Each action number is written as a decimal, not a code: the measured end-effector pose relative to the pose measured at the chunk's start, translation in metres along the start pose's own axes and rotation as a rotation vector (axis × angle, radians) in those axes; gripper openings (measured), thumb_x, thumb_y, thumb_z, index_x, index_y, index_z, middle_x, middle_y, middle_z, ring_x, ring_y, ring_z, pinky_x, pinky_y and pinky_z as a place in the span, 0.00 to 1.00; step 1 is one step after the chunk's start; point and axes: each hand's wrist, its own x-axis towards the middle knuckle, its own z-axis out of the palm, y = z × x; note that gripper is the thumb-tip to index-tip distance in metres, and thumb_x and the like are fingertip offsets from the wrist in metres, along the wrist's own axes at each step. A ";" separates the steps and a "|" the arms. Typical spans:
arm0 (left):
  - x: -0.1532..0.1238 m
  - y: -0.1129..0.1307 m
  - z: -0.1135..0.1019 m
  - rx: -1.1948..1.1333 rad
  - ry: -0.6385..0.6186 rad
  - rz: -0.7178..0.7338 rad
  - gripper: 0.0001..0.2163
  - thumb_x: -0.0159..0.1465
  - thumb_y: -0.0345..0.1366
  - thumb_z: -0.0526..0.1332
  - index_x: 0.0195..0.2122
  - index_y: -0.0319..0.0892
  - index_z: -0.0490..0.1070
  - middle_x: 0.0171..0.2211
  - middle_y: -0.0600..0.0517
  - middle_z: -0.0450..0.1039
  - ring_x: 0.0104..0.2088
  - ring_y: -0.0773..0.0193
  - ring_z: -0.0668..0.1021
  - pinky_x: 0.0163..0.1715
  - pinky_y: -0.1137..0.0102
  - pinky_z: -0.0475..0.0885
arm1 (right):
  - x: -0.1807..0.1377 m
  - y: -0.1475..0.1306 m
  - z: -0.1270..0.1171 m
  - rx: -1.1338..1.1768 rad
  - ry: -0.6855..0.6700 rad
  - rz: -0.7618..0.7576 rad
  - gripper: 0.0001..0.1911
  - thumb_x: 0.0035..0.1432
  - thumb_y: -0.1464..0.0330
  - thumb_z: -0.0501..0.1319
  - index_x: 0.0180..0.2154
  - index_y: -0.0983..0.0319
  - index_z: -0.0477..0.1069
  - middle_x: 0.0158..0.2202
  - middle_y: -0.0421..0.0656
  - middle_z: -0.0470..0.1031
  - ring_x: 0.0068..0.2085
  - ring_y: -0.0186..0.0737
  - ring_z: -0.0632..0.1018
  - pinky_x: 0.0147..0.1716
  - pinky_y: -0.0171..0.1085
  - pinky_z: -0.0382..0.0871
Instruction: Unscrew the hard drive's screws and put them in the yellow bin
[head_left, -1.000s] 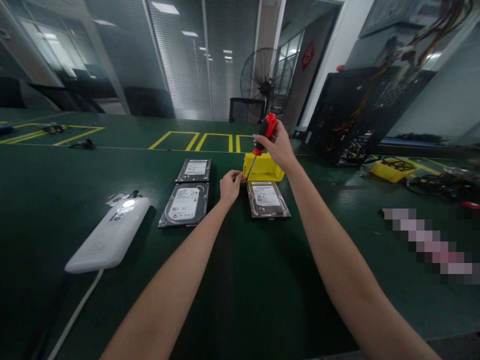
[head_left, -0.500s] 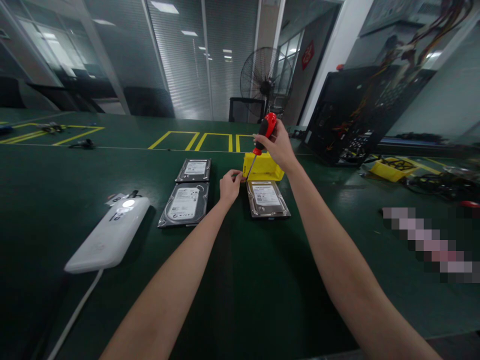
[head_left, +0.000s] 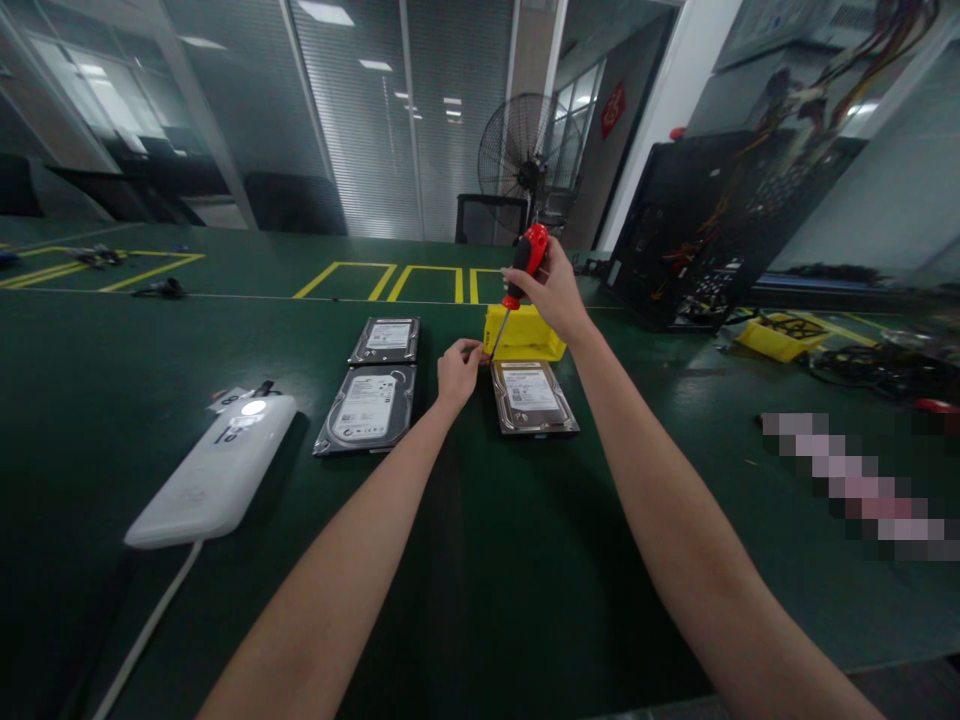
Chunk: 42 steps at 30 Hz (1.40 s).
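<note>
My right hand (head_left: 553,290) is wrapped round the red and black handle of a screwdriver (head_left: 529,258). The thin shaft slants down to the left, and its tip ends by the far left corner of a hard drive (head_left: 531,400). Close beside that tip, my left hand (head_left: 459,372) has its fingers pinched together; what they hold, if anything, is too small to make out. A yellow plastic bin (head_left: 521,335) lies just behind the drive, its opening facing me. Left of my left hand lie two more hard drives, a nearer one (head_left: 367,407) and a farther one (head_left: 385,341).
A white power bank (head_left: 217,465) with a cable lies on the green table (head_left: 510,600) at left. A black computer case (head_left: 675,235) stands at the back right. Near it are another yellow bin (head_left: 780,337) and tangled black cables (head_left: 892,360). A blurred-out object (head_left: 855,480) lies at right.
Both hands and the screwdriver keep nearly the same pose by the drive's corner. The whole view has shifted very slightly.
</note>
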 end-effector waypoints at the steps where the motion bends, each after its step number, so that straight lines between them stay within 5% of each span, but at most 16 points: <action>1: 0.000 0.000 0.000 -0.001 -0.001 -0.001 0.05 0.64 0.29 0.57 0.38 0.37 0.72 0.34 0.46 0.80 0.36 0.61 0.82 0.35 0.74 0.73 | 0.000 0.000 0.000 -0.001 0.001 0.005 0.23 0.49 0.63 0.63 0.45 0.58 0.58 0.38 0.41 0.70 0.40 0.42 0.77 0.44 0.50 0.76; 42: 0.000 0.000 0.000 -0.006 -0.011 0.000 0.05 0.64 0.30 0.58 0.38 0.37 0.72 0.36 0.46 0.79 0.37 0.61 0.81 0.35 0.74 0.74 | -0.001 -0.005 0.003 -0.063 -0.022 0.002 0.24 0.51 0.61 0.62 0.48 0.57 0.58 0.42 0.42 0.71 0.43 0.43 0.77 0.47 0.52 0.74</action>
